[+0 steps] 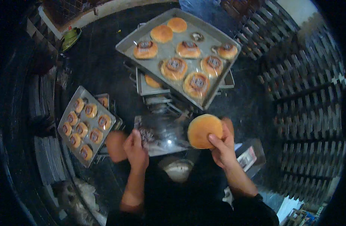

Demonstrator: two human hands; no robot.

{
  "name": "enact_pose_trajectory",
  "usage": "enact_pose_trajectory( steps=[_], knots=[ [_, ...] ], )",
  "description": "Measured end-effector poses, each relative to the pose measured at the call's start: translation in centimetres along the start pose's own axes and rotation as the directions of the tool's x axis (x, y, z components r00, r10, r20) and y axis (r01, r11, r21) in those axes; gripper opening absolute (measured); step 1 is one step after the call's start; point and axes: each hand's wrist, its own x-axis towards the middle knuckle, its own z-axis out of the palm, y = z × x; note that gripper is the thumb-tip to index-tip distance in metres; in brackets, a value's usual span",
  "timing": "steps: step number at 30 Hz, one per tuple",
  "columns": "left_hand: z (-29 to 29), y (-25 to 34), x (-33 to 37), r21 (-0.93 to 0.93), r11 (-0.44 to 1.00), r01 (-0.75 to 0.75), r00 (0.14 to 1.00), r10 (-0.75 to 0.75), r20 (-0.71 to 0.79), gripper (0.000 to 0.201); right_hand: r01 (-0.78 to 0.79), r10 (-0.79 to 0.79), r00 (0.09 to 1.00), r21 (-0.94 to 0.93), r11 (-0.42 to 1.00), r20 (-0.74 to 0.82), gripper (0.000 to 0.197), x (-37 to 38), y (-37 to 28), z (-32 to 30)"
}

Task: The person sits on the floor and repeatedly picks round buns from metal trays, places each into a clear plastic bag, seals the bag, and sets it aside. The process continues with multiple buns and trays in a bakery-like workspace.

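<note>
Bun (pixel 200 132) face-on; clear bag (pixel 163 135) crosswise

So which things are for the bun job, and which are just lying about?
Seems part of the job:
plain bun in the right hand
clear bag in the left hand
upper bun tray
left bun tray

Probably just lying about:
green thing, upper left
pale crumpled stuff, lower left

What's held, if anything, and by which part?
Left hand: clear, dark-printed plastic wrapper, pinched by its left edge. Right hand: round, golden-brown bun, gripped at its lower-right side.
</note>
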Motion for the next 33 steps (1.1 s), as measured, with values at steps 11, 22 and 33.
enact_pose_trajectory(
  steps=[11,22,33],
  knots=[
    [3.1,0.6,-8.4,0.446,0.87,-0.21,0.835,-0.077,0.545,0.034,-0.12,0.114,0.99,0.067,0.991,0.085,0.054,-12.3,-1.0,-5.1],
    [10.6,6.1,-15.7,-0.328,0.904,0.275,0.649,0.077,0.757,0.097,0.71,-0.611,0.593,-0.698,0.089,0.525,0.051,-13.3,-1.6,0.3],
    [6.7,1.8,-13.9,-0.286,0.925,0.249,0.773,-0.012,0.635,0.069,0.676,-0.526,0.674,-0.721,0.154,0.519,0.05,-10.6,2.7,1.9]
  ],
)
